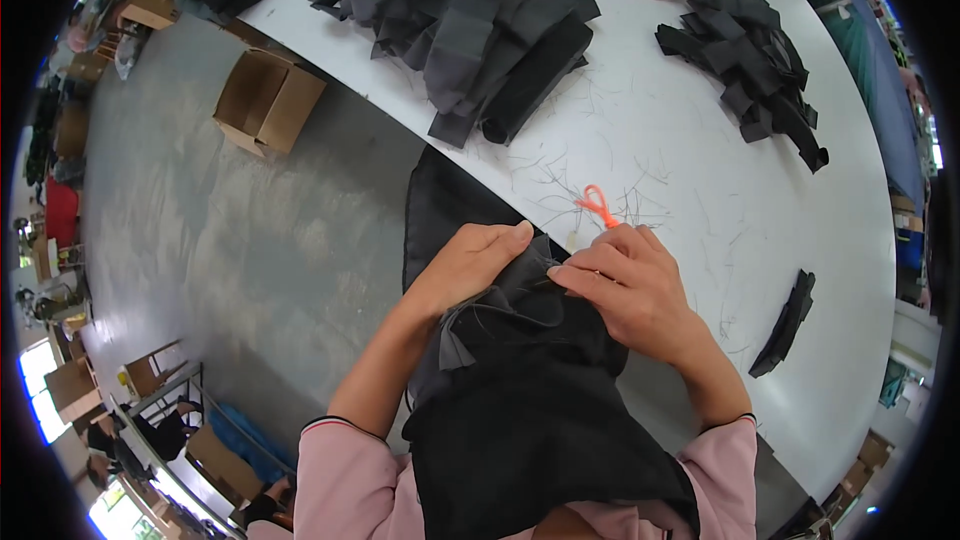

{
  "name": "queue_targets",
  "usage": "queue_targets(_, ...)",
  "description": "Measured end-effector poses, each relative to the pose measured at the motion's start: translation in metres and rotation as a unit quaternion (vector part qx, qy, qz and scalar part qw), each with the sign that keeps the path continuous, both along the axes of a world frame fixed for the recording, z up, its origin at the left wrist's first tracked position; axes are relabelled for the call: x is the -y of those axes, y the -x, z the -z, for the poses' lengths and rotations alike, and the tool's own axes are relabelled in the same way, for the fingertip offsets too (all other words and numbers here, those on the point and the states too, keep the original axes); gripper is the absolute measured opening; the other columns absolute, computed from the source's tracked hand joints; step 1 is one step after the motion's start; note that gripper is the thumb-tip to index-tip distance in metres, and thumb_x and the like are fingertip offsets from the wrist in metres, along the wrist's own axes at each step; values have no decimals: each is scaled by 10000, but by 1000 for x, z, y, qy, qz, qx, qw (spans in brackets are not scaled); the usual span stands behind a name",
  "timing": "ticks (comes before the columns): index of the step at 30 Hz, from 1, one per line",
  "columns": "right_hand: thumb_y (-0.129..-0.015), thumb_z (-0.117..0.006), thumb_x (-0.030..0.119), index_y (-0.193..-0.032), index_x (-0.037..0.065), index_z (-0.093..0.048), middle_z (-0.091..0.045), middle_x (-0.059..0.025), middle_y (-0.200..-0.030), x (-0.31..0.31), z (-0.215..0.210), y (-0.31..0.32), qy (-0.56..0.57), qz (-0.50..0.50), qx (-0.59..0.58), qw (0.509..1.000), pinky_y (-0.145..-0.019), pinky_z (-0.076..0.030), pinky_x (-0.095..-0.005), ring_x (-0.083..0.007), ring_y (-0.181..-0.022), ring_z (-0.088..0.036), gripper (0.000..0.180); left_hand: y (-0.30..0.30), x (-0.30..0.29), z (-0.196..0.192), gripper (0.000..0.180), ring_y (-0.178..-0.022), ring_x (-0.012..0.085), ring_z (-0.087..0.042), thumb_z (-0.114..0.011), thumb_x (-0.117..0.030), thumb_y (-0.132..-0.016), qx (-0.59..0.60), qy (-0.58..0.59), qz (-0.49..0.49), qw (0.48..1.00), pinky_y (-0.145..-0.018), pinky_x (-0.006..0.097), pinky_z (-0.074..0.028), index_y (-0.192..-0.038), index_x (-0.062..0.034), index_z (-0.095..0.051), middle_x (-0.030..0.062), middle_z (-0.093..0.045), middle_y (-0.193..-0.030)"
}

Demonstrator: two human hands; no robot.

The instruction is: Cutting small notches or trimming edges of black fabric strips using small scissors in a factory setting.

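I see a black fabric piece (530, 410) draped from the lap up to the near edge of the white table (700, 200), rumpled and folded into soft pleats at its top. Its upper edge is bunched, with a small grey flap sticking out on the left side and loose threads showing. An orange-handled thread snip (597, 205) pokes out beyond the fabric's top, its loop-shaped handle resting over the tabletop, the blades hidden from my view behind the fingers.

Bright, even daylight, soft shadows, sharp centre; fisheye bends edges into a black rim.
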State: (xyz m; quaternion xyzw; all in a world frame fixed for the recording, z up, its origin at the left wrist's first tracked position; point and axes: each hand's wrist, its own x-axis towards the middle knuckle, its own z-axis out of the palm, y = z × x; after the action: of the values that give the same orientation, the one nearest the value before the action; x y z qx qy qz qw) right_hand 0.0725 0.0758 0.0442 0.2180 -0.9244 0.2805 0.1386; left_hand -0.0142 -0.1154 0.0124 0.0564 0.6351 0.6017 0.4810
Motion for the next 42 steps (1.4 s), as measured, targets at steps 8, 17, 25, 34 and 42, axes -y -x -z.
queue_targets(8,-629,-668,4,-902,79,-659,-584,-9,-852,2,3,5,66,-44,81,994,-642,-425,-306,-209,-785,-545,284,-4,8,1,453,-647,37,-416,-491,-385,-964,34,1,11,999,-575,231,-370,-741,4,-552,-50,-505,-672)
queue_targets(17,-707,-689,-43,-970,18,-648,-539,-28,-902,4,16,-15,613,-17,393,686,-735,-445,-258,-116,-828,-540,274,-3,5,13,430,-671,21,-467,-511,-391,-956,53,-16,31,998,-606,202,-406,-780,-10,-606,-48,-558,-721)
queue_targets(25,-668,-700,13,-906,72,-648,-544,-49,-789,9,11,-8,103,9,110,989,-602,-425,-286,-220,-726,-559,251,-4,11,9,413,-673,9,-472,-508,-373,-961,72,-11,32,997,-605,187,-410,-797,-11,-618,-52,-567,-732)
queue_targets(34,-687,-684,31,-900,69,-632,-535,-46,-798,9,13,-1,62,-69,48,995,-599,-421,-320,-220,-733,-548,223,-9,12,10,400,-681,11,-484,-506,-363,-964,72,-21,38,996,-614,189,-420,-809,-9,-611,-53,-569,-745)
queue_targets(42,-626,-737,21,-906,95,-642,-569,-45,-803,9,16,-6,120,-57,103,986,-590,-446,-325,-233,-698,-560,305,-11,11,6,438,-670,33,-445,-487,-371,-967,38,6,59,998,-611,218,-404,-813,20,-613,-40,-558,-713)
